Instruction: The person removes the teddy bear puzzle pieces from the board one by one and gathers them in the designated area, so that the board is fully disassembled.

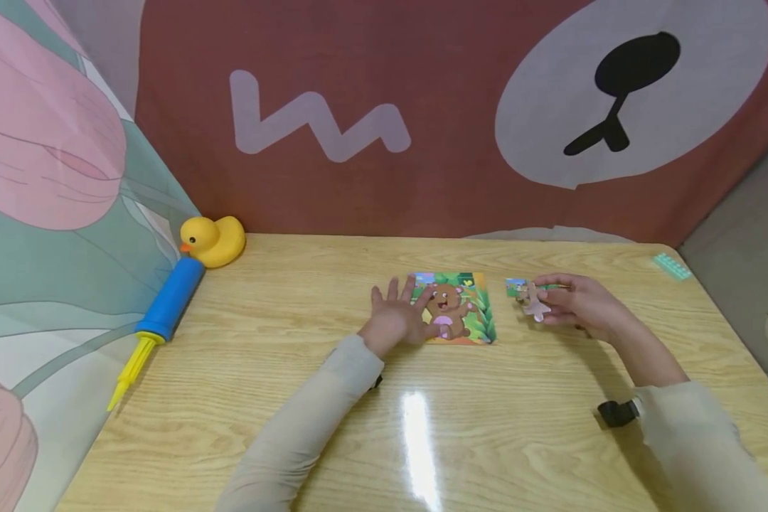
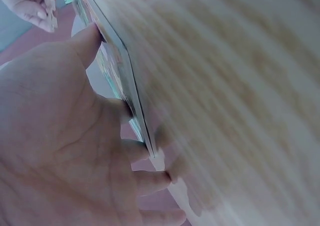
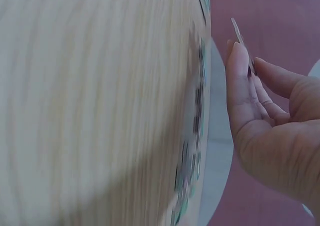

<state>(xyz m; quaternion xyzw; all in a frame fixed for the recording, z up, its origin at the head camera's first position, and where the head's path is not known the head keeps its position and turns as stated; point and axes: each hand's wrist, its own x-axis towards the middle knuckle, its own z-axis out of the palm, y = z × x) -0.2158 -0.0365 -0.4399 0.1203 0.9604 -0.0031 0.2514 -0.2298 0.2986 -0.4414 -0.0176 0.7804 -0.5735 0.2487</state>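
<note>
A square bear picture [image 1: 480,316], thick like a puzzle board, lies flat on the table. My left hand [image 1: 393,320] has its fingers spread over the board's left side. The left wrist view shows the thumb and some fingertips touching the board's edge [image 2: 131,80]. Off to the right, my right hand [image 1: 582,306] pinches a pale jigsaw piece [image 1: 535,306] between thumb and fingers, raised above the table. Beneath that hand lie several colourful puzzle pieces [image 1: 515,286], partly hidden by it; the right wrist view shows loose pieces [image 3: 197,100] edge-on.
A yellow rubber duck [image 1: 214,242] and a blue and yellow hand pump [image 1: 169,299] stand along the left edge of the wooden table [image 1: 281,306]. A mint toy brick [image 1: 672,266] lies at the far right corner. A brown printed cloth [image 1: 333,192] rises behind.
</note>
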